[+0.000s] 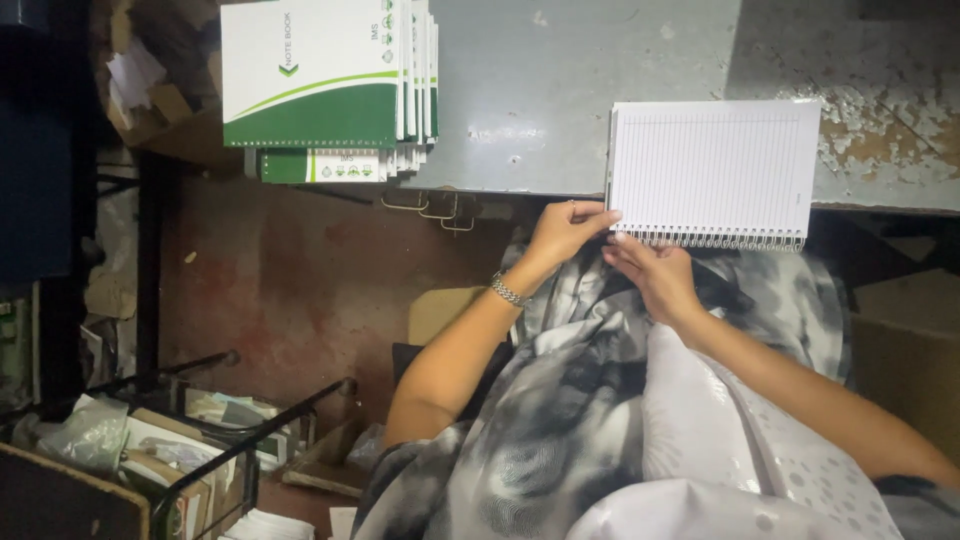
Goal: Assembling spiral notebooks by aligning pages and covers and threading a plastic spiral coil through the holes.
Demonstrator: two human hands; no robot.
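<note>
1. My place: a small notebook-binding workshop.
2. Evidence: stack of green-and-white notebooks (325,85) on my worn grey metal bench (560,90).
3. Also: cardboard boxes (150,100), paper scraps (160,450), bare floor (290,280).

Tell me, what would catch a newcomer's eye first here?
Probably the white ruled pad on the grey table's near edge, with the left hand and right hand both fingering its wire spiral binding. Next, the stack of green-and-white notebooks at the upper left.
</note>
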